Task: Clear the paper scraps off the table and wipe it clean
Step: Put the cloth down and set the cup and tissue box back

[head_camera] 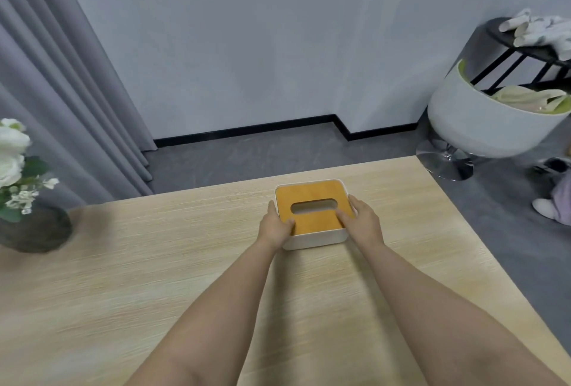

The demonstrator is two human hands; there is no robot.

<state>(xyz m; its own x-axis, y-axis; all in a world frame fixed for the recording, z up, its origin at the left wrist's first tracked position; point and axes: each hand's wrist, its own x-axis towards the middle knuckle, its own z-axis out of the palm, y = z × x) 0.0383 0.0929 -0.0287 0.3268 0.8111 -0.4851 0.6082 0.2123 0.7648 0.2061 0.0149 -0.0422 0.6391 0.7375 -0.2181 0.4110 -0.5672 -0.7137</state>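
Both bare forearms reach straight out across the pale wooden table [154, 277], and the left hand [276, 226] and right hand [364, 218] clasp a white tissue box [312, 239] from its two sides, thumbs curled over its orange-brown lid [309, 194] and fingers wrapped down its walls. The box sits flat on the table near the far edge, toward the far right corner, its oval slot showing no tissue. A dark vase of white flowers [18, 181] stands at the table's left edge.

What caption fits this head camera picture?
Both hands, left and right, grip a tissue box on the wooden table.
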